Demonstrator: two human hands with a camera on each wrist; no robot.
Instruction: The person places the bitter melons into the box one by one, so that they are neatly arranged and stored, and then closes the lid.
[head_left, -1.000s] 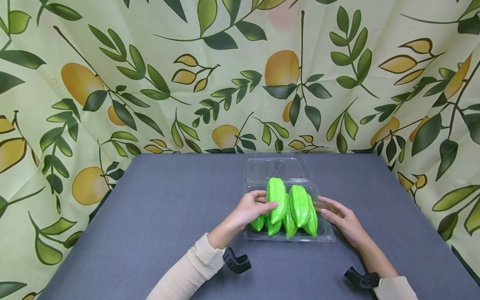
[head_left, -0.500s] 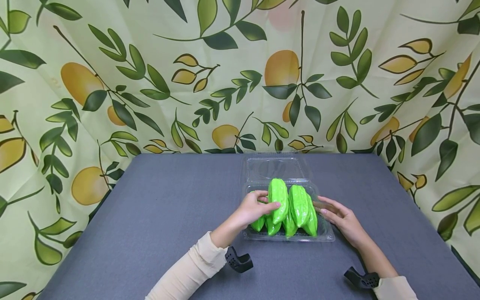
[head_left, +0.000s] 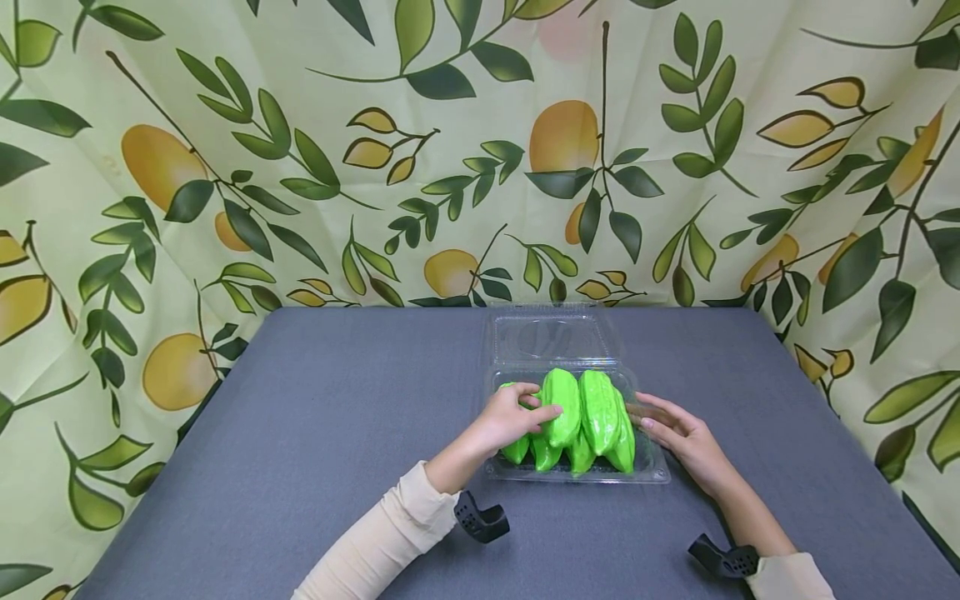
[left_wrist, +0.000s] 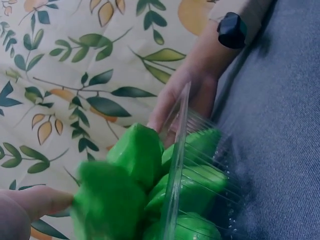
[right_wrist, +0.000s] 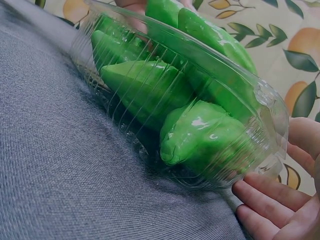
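Note:
A clear plastic clamshell box (head_left: 660, 473) holds several bright green ridged fruits that look like bitter melons (right_wrist: 145, 90). My left hand (head_left: 506, 421) pinches one bitter melon (head_left: 564, 410) on top of the pile, its thumb (left_wrist: 47, 200) pressed to the near side; the far fingers are partly hidden behind the fruit. Another bitter melon (head_left: 600, 412) lies right beside it, on the upper layer. At the box's right wall is my right hand (head_left: 686, 442), with its fairly straight fingers (right_wrist: 272, 200) touching the plastic near the corner.
The box's clear lid (head_left: 555, 337) lies folded back toward the far edge of the grey-blue table (head_left: 360, 400). A leaf-and-fruit patterned cloth (head_left: 450, 167) hangs behind and along the sides. Black wrist cameras (head_left: 480, 521) sit on both wrists.
My left hand has shifted slightly right and lowered the pinched bitter melon toward the pile, next to the other upper one. My right hand and the box have stayed in place.

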